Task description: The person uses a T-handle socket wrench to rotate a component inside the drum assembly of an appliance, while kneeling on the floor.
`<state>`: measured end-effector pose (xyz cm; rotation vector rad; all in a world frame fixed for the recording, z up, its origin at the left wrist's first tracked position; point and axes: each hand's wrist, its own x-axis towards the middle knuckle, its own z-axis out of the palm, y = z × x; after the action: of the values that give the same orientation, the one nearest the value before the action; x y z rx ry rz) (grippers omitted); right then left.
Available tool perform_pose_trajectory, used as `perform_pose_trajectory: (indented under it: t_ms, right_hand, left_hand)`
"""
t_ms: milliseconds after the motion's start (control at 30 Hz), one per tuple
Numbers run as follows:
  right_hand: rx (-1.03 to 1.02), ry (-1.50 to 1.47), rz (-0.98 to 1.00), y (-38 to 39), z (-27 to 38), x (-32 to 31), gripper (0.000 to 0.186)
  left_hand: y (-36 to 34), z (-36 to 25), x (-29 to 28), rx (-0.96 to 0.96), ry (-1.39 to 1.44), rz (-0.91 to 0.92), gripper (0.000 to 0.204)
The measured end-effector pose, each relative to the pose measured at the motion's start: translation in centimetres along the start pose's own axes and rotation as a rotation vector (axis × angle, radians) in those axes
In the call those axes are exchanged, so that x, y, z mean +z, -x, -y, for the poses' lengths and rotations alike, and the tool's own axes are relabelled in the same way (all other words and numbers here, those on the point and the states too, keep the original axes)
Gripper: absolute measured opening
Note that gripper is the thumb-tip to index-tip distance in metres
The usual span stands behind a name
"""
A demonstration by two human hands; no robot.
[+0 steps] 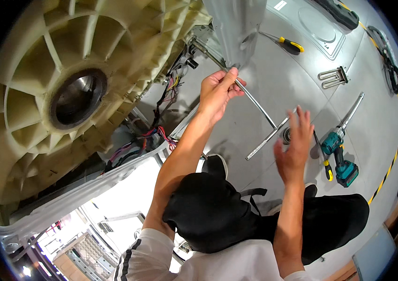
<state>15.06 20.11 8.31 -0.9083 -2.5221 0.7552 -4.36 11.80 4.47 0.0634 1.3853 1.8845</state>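
Observation:
My left hand (220, 93) is closed round the long shaft of a T-handle wrench (260, 109). The shaft slants from its sliding crossbar up and left to the metal frame beside a large cream plastic drum tub (21, 112). What its far end meets is too small to make out. My right hand (294, 150) is beside the crossbar's right end, fingers spread and slightly blurred, with nothing in it. A grey sheet-metal panel (236, 28) rises just beyond my left hand.
Coloured wires (163, 136) hang beside the tub. On the grey tiled floor lie a teal cordless power wrench (334, 140), a yellow-black screwdriver (292, 45), another screwdriver (327, 171), a heating element (333, 77) and a flat grey panel (313, 23). Yellow-black tape (388, 166) runs along the right.

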Motion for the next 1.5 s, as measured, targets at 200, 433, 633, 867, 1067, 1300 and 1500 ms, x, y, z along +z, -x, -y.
perform_pose_trajectory:
  t_ms: [200, 433, 633, 867, 1067, 1300, 1500]
  right_hand:
    - [-0.318, 0.039, -0.143, -1.9, -0.9, 3.7, 0.025]
    - [-0.396, -0.134, -0.092, -2.2, -0.9, 5.1, 0.013]
    - [0.204, -0.613, 0.110, -1.9, 0.1, 4.8, 0.022]
    - [0.423, -0.802, 0.248, -2.9, 0.4, 3.6, 0.029]
    - [0.104, -0.618, 0.145, -3.0, 0.2, 3.7, 0.022]
    - [0.114, -0.816, 0.223, -3.7, -0.9, 4.2, 0.020]
    - [0.215, -0.917, 0.292, -3.6, -1.1, 4.4, 0.024]
  left_hand:
    - [-0.2, 0.0, 0.3, -0.019, 0.031, 0.013, 0.023]
    - [0.0, 0.1, -1.0, -0.036, 0.095, 0.041, 0.022]
    - [0.2, 0.3, -0.7, -0.027, 0.157, 0.082, 0.020]
    - [1.2, -0.1, 0.6, -0.127, 0.157, 0.220, 0.025]
    - [1.3, -0.4, 1.1, -0.099, 0.108, 0.225, 0.027]
    - [1.1, 0.2, 1.2, -0.081, 0.126, 0.217, 0.028]
    - [0.8, 0.3, 1.1, -0.068, 0.126, 0.218, 0.028]
